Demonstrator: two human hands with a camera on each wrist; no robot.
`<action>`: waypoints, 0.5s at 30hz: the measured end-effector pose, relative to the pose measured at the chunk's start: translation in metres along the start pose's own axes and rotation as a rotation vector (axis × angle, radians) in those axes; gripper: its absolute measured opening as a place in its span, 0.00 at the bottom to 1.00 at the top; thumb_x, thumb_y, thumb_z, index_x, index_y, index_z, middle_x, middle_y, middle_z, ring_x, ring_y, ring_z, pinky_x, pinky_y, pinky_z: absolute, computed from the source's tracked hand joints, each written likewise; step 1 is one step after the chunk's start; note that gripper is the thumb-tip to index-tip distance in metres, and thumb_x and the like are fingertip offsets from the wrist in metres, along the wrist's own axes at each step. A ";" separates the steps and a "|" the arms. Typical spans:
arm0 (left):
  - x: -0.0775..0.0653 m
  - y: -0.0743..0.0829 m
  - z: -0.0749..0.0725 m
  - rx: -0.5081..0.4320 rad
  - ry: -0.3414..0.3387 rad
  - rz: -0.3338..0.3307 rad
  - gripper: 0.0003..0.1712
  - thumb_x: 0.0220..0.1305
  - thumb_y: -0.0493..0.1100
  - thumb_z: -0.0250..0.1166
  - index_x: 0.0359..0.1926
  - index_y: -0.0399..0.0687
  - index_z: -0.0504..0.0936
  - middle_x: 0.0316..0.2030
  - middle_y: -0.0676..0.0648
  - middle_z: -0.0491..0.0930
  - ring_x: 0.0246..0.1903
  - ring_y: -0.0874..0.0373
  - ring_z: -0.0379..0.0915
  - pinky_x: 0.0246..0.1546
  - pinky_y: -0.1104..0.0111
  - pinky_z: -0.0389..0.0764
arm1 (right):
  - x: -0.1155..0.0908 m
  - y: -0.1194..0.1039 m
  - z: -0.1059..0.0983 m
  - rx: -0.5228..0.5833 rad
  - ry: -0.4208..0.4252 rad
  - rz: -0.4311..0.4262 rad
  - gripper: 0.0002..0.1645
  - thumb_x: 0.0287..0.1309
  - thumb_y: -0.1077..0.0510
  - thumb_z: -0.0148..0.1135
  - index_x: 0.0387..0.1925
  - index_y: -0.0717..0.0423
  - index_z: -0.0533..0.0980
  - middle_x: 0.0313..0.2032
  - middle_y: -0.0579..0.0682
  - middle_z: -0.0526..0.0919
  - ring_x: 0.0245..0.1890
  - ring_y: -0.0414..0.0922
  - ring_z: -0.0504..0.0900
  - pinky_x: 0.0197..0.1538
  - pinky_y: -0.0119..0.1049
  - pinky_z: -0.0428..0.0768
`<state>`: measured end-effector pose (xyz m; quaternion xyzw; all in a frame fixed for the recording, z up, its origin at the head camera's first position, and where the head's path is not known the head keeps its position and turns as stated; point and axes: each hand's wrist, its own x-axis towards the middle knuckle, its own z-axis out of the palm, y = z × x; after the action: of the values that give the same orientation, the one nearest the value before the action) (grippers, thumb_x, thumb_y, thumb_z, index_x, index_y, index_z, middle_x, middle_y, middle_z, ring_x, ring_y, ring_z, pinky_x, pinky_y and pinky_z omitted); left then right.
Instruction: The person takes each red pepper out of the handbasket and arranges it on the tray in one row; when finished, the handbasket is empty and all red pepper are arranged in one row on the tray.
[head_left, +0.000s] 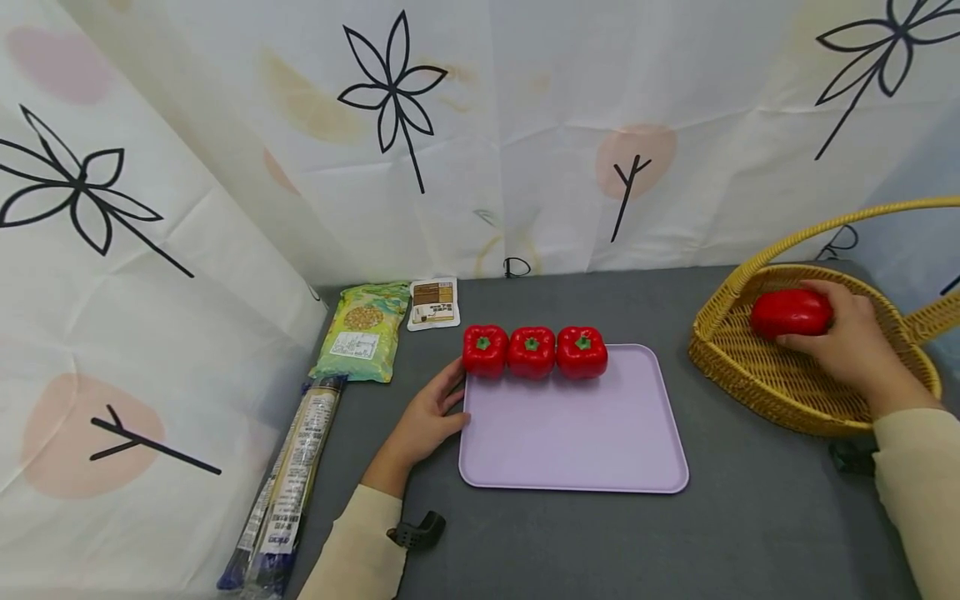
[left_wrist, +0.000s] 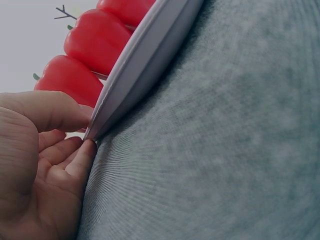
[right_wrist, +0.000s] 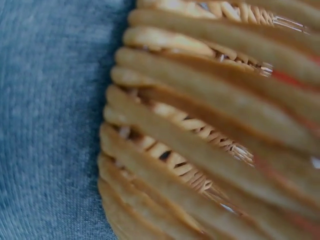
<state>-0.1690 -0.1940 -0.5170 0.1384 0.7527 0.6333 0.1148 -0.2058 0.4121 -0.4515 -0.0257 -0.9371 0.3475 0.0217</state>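
In the head view my right hand (head_left: 851,342) reaches into a yellow wicker basket (head_left: 727,367) and grips a red bell pepper (head_left: 787,314), thumb low and fingers behind it. My left hand (head_left: 431,417) rests at the left edge of a lilac tray (head_left: 570,442), thumb and fingertips at the rim. The left wrist view has the thumb (left_wrist: 60,112) and fingers close at the rim's corner. Three red bell peppers (head_left: 532,352) with green stems stand in a row along the tray's far side. Basket weave (right_wrist: 200,120) fills the right wrist view, hiding the right hand.
Left of the tray lie a green food bag (head_left: 367,329), a small white-and-brown packet (head_left: 434,303) and long plastic-wrapped packages (head_left: 292,483). The basket's tall handle (head_left: 832,218) arches over it. A patterned white cloth (head_left: 525,142) hangs behind the grey table (head_left: 525,542).
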 end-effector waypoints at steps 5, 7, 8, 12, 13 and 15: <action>0.000 0.002 0.001 0.004 -0.002 -0.003 0.53 0.65 0.20 0.66 0.86 0.40 0.55 0.83 0.44 0.57 0.80 0.52 0.56 0.72 0.63 0.69 | -0.003 -0.008 0.002 0.048 0.083 0.043 0.55 0.74 0.60 0.67 0.81 0.78 0.41 0.73 0.86 0.48 0.70 0.83 0.53 0.67 0.82 0.60; 0.000 0.002 0.001 0.005 -0.002 0.000 0.53 0.65 0.19 0.66 0.87 0.40 0.55 0.84 0.43 0.57 0.81 0.50 0.55 0.73 0.61 0.69 | -0.005 -0.010 0.002 0.029 0.089 0.033 0.54 0.74 0.60 0.68 0.80 0.78 0.44 0.73 0.86 0.48 0.71 0.83 0.52 0.67 0.83 0.60; 0.000 0.002 0.001 0.007 -0.002 0.000 0.53 0.65 0.19 0.66 0.87 0.40 0.54 0.84 0.42 0.56 0.81 0.50 0.55 0.73 0.60 0.69 | -0.005 -0.011 0.001 0.019 0.088 0.028 0.53 0.74 0.59 0.68 0.81 0.78 0.45 0.73 0.86 0.47 0.71 0.83 0.51 0.66 0.84 0.60; -0.001 0.002 0.001 0.017 0.006 0.004 0.53 0.65 0.19 0.66 0.86 0.39 0.55 0.84 0.41 0.56 0.81 0.47 0.54 0.73 0.59 0.69 | -0.008 -0.015 -0.001 0.027 0.081 0.041 0.52 0.76 0.56 0.66 0.83 0.73 0.46 0.76 0.84 0.41 0.73 0.84 0.45 0.65 0.86 0.58; -0.001 0.002 0.001 0.018 0.009 0.001 0.53 0.65 0.19 0.66 0.86 0.39 0.55 0.84 0.42 0.57 0.81 0.47 0.54 0.73 0.59 0.69 | -0.008 -0.016 -0.002 0.035 0.083 0.047 0.52 0.76 0.55 0.65 0.84 0.71 0.46 0.77 0.83 0.40 0.74 0.84 0.45 0.65 0.86 0.58; -0.001 0.002 0.002 0.013 0.011 -0.002 0.53 0.65 0.19 0.66 0.86 0.39 0.55 0.84 0.42 0.57 0.81 0.47 0.55 0.73 0.59 0.69 | -0.010 -0.019 -0.002 0.064 0.098 0.059 0.53 0.77 0.54 0.65 0.85 0.68 0.44 0.79 0.81 0.38 0.75 0.84 0.44 0.66 0.86 0.57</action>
<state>-0.1670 -0.1924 -0.5149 0.1348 0.7577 0.6289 0.1103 -0.1962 0.3979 -0.4379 -0.0697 -0.9220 0.3763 0.0579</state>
